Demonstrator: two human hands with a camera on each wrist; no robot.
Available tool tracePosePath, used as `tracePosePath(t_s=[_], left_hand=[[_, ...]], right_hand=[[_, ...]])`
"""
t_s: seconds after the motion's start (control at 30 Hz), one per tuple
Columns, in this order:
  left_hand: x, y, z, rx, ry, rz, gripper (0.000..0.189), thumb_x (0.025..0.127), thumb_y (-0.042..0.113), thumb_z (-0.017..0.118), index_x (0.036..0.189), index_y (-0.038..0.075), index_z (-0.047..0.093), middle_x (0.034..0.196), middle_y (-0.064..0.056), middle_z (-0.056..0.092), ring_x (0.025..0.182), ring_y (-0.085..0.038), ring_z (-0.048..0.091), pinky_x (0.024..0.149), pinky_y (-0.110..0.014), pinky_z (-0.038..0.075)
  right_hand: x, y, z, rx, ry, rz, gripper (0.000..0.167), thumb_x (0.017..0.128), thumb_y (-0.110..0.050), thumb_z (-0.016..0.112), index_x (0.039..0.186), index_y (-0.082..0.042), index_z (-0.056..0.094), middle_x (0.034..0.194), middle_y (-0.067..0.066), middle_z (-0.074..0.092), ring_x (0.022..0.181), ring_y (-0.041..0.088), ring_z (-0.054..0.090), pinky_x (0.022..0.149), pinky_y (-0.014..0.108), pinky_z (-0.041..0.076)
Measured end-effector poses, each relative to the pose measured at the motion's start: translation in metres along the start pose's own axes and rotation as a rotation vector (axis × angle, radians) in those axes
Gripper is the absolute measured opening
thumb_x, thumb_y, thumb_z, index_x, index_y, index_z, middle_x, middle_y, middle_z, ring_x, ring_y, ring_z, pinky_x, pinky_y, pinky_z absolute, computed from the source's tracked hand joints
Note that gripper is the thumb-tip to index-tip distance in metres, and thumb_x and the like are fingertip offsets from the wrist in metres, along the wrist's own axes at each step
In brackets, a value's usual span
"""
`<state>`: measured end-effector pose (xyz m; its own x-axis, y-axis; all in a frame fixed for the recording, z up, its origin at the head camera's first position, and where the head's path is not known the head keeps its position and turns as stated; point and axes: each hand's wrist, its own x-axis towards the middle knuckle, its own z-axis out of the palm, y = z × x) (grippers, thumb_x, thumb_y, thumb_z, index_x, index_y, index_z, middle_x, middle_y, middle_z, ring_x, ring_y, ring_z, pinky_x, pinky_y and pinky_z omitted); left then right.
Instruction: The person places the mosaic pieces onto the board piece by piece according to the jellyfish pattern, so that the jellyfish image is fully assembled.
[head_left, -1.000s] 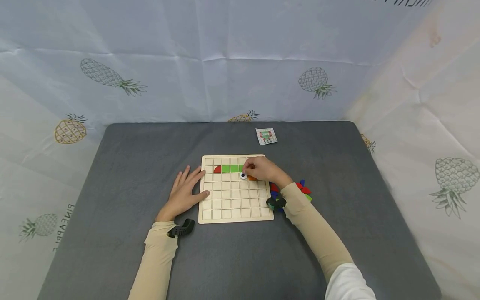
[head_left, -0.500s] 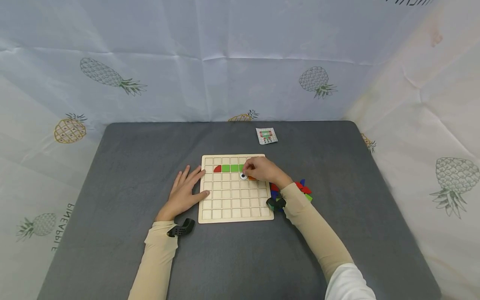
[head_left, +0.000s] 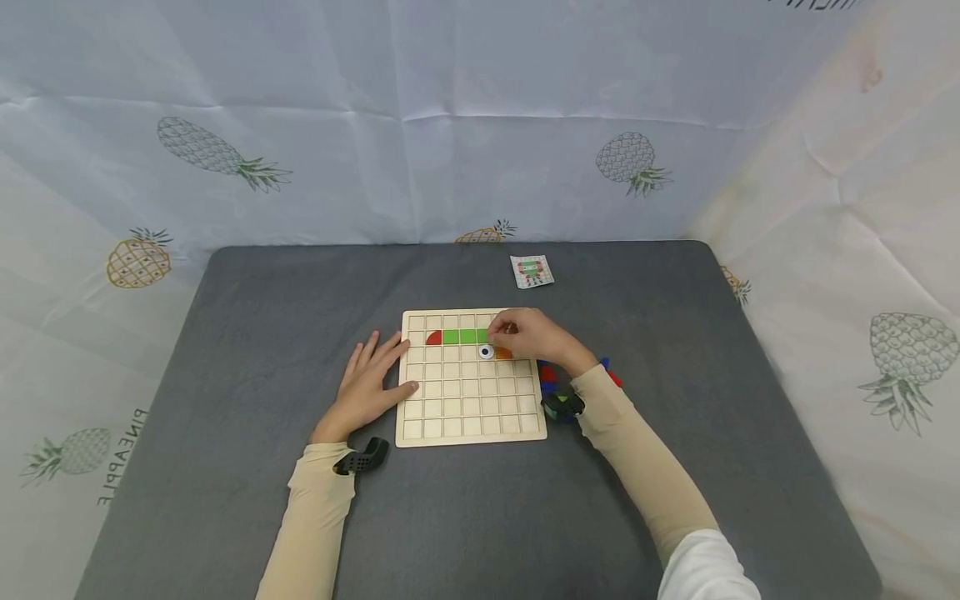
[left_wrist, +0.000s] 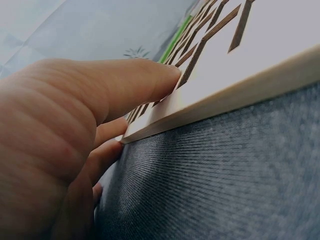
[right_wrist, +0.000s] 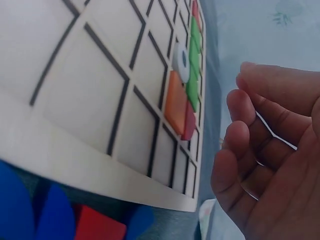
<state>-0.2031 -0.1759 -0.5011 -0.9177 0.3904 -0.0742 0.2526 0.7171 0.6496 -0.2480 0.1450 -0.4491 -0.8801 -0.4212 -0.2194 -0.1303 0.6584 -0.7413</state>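
A wooden grid board (head_left: 471, 408) lies on the table. My left hand (head_left: 367, 387) is spread at its left side, fingertips and thumb (left_wrist: 145, 80) resting on the edge. Over the upper right of the board is my right hand (head_left: 528, 333), its fingers loosely bent and nothing between them in the right wrist view. Just below its fingertips lies a round white eye tile (head_left: 486, 352) with a black dot. An orange tile (right_wrist: 176, 105) sits beside the eye. Green square tiles (head_left: 460, 337) form a row above, with a red rounded tile (head_left: 434, 337) at the left end and another red tile (right_wrist: 189, 122) at the right.
A small pattern card (head_left: 532, 272) lies behind the board at the right. Loose blue and red pieces (right_wrist: 100, 222) are heaped along the board's right edge, partly hidden under the right forearm. A patterned curtain (head_left: 420, 167) hangs behind the table.
My right hand has let go of the eye tile and lifted slightly up and to the right. The eye tile stays on the board. My left hand has not moved.
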Motion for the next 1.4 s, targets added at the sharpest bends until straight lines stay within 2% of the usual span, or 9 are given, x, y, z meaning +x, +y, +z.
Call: tracePosePath(t_s=[0.17,0.4,0.73,1.0,1.2,1.4], left_hand=[[0.000,-0.001,0.001,0.001,0.000,0.001,0.079,0.091,0.035,0.073,0.158,0.014,0.038,0.168,-0.011,0.027,0.160,-0.036,0.002,0.129,-0.054,-0.005],[0.000,-0.002,0.001,0.002,0.000,0.002,0.079,0.092,0.036,0.073,0.159,0.015,0.037,0.169,-0.010,0.026,0.160,-0.036,0.001,0.129,-0.054,-0.005],[0.000,-0.003,0.002,0.002,0.002,0.010,0.079,0.092,0.037,0.073,0.159,0.015,0.037,0.169,-0.010,0.026,0.160,-0.036,0.001,0.129,-0.055,-0.005],[0.001,-0.002,0.001,0.004,-0.001,0.009,0.079,0.092,0.037,0.072,0.159,0.015,0.037,0.169,-0.011,0.026,0.160,-0.037,0.001,0.129,-0.055,-0.005],[0.001,-0.002,0.001,0.001,-0.003,0.011,0.079,0.092,0.037,0.072,0.159,0.015,0.036,0.169,-0.011,0.026,0.160,-0.037,0.001,0.129,-0.055,-0.006],[0.001,-0.002,0.002,0.000,-0.003,0.013,0.079,0.092,0.037,0.072,0.159,0.015,0.036,0.169,-0.011,0.026,0.160,-0.037,0.001,0.129,-0.055,-0.006]], right_hand=[[-0.015,-0.007,-0.006,-0.029,0.036,-0.052,0.016,0.101,-0.021,0.063,0.110,-0.009,0.069,0.101,0.004,0.069,0.086,0.018,0.057,0.073,0.029,0.050],[-0.038,-0.014,-0.019,-0.060,0.088,-0.034,0.009,0.098,-0.021,0.067,0.099,-0.013,0.063,0.085,0.003,0.060,0.073,0.018,0.051,0.061,0.029,0.043],[-0.063,0.011,-0.036,-0.088,0.121,0.031,0.011,0.098,-0.021,0.069,0.097,-0.012,0.064,0.081,0.004,0.061,0.068,0.018,0.050,0.058,0.028,0.044],[-0.087,0.027,-0.045,-0.085,0.127,0.088,0.015,0.098,-0.020,0.068,0.093,-0.010,0.058,0.078,0.005,0.055,0.064,0.018,0.047,0.057,0.029,0.041],[-0.098,0.036,-0.047,-0.107,0.123,0.087,0.010,0.100,-0.014,0.063,0.104,-0.005,0.062,0.088,0.008,0.063,0.066,0.017,0.051,0.060,0.029,0.046],[-0.102,0.043,-0.045,-0.223,0.102,0.069,0.020,0.100,-0.009,0.059,0.116,-0.001,0.070,0.101,0.009,0.067,0.079,0.018,0.055,0.070,0.032,0.052]])
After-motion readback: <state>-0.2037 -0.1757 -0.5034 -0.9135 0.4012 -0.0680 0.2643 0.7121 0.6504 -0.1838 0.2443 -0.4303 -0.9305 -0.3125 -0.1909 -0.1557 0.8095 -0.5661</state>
